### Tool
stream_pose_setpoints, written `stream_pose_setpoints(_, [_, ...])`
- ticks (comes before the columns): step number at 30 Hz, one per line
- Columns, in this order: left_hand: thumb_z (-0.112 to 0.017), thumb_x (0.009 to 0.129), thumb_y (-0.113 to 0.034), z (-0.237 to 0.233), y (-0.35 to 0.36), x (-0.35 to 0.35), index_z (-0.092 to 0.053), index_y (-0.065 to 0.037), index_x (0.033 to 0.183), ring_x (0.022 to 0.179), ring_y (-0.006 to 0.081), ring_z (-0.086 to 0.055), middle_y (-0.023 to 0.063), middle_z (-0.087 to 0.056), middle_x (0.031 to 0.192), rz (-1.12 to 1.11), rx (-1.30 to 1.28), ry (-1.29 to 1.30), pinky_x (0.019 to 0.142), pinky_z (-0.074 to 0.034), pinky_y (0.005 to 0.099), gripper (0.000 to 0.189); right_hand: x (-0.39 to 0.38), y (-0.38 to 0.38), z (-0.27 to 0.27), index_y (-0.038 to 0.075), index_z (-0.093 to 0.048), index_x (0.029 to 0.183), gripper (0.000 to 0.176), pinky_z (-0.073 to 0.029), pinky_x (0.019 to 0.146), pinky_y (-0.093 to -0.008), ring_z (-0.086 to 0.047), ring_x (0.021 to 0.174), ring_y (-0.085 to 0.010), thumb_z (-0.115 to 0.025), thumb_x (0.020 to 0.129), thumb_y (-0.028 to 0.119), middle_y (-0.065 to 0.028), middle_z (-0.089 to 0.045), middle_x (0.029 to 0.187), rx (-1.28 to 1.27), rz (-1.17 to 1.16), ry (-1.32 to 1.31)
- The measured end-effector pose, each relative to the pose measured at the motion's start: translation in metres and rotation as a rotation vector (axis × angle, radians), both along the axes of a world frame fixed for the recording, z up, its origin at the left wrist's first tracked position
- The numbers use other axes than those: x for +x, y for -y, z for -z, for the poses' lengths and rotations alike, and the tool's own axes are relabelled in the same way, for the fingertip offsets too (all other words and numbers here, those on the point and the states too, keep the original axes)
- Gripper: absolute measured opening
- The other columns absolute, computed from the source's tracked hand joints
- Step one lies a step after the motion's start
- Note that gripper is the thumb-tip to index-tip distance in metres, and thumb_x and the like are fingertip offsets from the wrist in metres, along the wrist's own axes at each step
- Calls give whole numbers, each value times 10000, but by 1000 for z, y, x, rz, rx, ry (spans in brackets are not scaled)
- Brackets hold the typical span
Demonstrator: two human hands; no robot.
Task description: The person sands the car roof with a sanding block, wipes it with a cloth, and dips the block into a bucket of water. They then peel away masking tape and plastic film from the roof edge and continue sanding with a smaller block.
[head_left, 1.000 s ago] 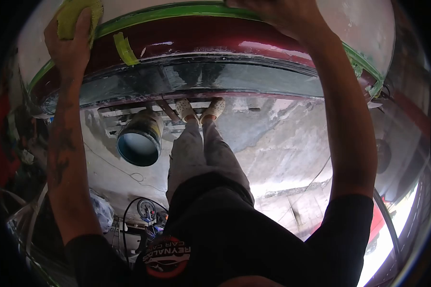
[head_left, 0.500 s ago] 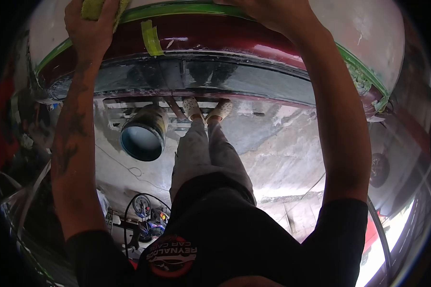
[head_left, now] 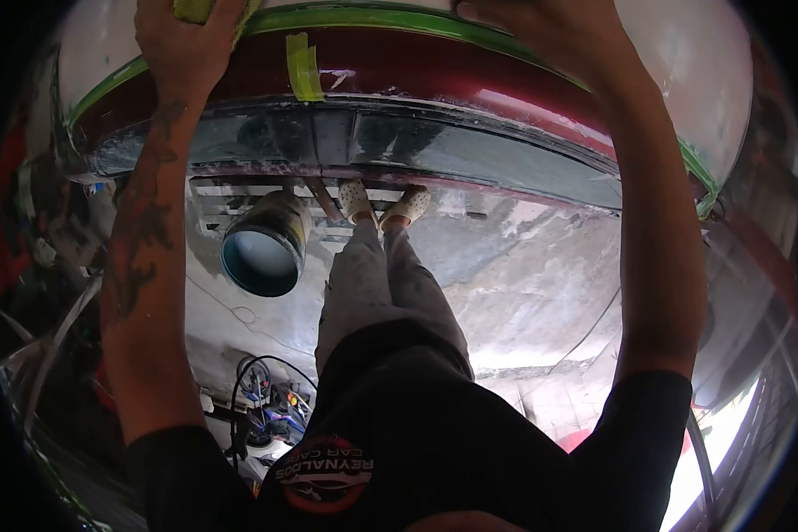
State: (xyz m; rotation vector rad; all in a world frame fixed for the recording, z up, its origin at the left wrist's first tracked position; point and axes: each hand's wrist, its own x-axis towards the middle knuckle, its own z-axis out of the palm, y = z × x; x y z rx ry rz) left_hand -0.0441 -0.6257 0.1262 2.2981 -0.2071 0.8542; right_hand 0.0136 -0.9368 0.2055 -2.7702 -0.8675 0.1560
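Observation:
At the top left, my left hand is closed around a fuzzy yellow-green cloth, over the car roof's edge. My right hand rests over the pale roof panel at the top right. One fingertip points left; the other fingers are cut off by the frame edge, so anything under them is hidden. Green masking tape runs along the roof edge between the hands. Below it is a dark red painted strip, with a short yellow-green tape piece stuck across it.
Dark side windows lie below the red strip. A bucket of cloudy liquid stands on the concrete floor, left of my feet in pale clogs. Behind me are a black hose and a small bike.
My right hand has slid to the right along the roof. The view has shifted slightly, so the car and my left hand with the cloth appear farther right.

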Motion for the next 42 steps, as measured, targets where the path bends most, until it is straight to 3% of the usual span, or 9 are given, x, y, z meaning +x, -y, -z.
stream_pose_setpoints(3, [-737,860,-57,-1,-2,-1,-585,1,1272,1144,285,-599,159,-621,1225,-41,55,-8,1005,-472,390,443,-6,-19,0,154,-762,912,170,-417,883,-480,-556,1040,-323,-812,788,258,-90,-617,1024,118,-69,39])
stream_pose_setpoints(6, [-741,854,-59,-7,3,-3,-592,1,1260,1138,293,-601,165,-621,1216,-71,60,-34,1001,-472,394,436,6,-40,12,162,-760,902,158,-418,889,-482,-556,1040,-321,-814,787,255,-85,-620,1017,74,-105,88])
stream_pose_setpoints(11, [-751,843,-60,-1,-1,2,-596,-1,1251,1138,299,-600,166,-620,1209,-40,77,41,1002,-471,396,441,-9,-9,-16,163,-762,903,164,-425,895,-486,-564,1045,-334,-816,782,259,-101,-630,1016,29,-127,-10])
stream_pose_setpoints(16, [-756,832,-58,-1,-1,1,-593,-2,1255,1142,304,-598,165,-619,1212,-34,42,20,1007,-469,401,457,-2,-55,9,154,-756,910,176,-433,897,-486,-578,1033,-332,-803,792,277,-106,-634,1008,162,-170,92])
stream_pose_setpoints(24, [-767,812,-81,-1,-6,1,-599,-4,1247,1126,326,-603,172,-622,1193,-16,103,50,999,-471,418,472,-8,1,-8,162,-758,915,185,-412,874,-468,-561,996,-320,-804,786,287,-92,-608,986,6,-105,5])
stream_pose_setpoints(32, [-760,809,-79,-5,-2,2,-606,-1,1223,1124,336,-605,179,-624,1188,-40,132,79,994,-474,421,449,-14,-42,16,161,-708,878,185,-387,849,-441,-516,949,-288,-830,752,219,-58,-571,948,210,-146,180])
stream_pose_setpoints(36, [-761,809,-79,-1,-2,2,-607,-3,1223,1124,340,-606,179,-624,1189,-39,97,83,989,-476,425,448,-12,10,13,177,-720,894,192,-388,842,-434,-512,926,-291,-831,744,224,-59,-562,926,77,-83,132])
stream_pose_setpoints(41, [-757,811,-76,-6,1,3,-611,-5,1217,1113,345,-612,185,-628,1179,-42,112,66,979,-479,430,437,-4,-54,26,160,-727,918,162,-416,874,-473,-545,1007,-320,-794,790,233,-82,-591,988,202,-147,141])
stream_pose_setpoints(42, [-758,812,-77,-7,2,2,-613,-5,1215,1109,346,-614,186,-630,1174,-52,129,61,976,-479,432,434,-15,-79,14,135,-737,900,143,-441,882,-511,-619,981,-340,-779,799,227,-133,-664,963,230,-136,228])
